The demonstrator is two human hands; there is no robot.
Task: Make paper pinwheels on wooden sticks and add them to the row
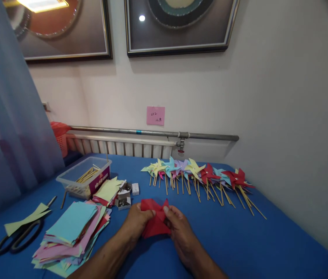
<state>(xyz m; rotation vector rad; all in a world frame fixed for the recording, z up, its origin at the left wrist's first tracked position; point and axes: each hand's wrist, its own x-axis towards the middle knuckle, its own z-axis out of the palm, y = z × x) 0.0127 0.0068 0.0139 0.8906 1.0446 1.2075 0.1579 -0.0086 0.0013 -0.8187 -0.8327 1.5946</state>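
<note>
A red paper pinwheel piece [156,228] is held between both hands above the blue table. My left hand [137,221] grips its left side, the thumb pressed on the paper near the middle. On the right, my right hand [178,224] pinches a folded corner between thumb and fingers. The fingertips behind the paper are hidden. Small open boxes of metal pins [124,202] stand just beyond my left hand, with a small white box [135,189] beside them.
Finished pinwheels on sticks [194,170] lie in a row at the back right. To the left are stacked coloured paper [71,224], scissors [26,236] under a pale green paper strip, cut paper pieces [108,190], and a plastic box [106,164] of wooden sticks. A pipe [152,133] runs along the wall.
</note>
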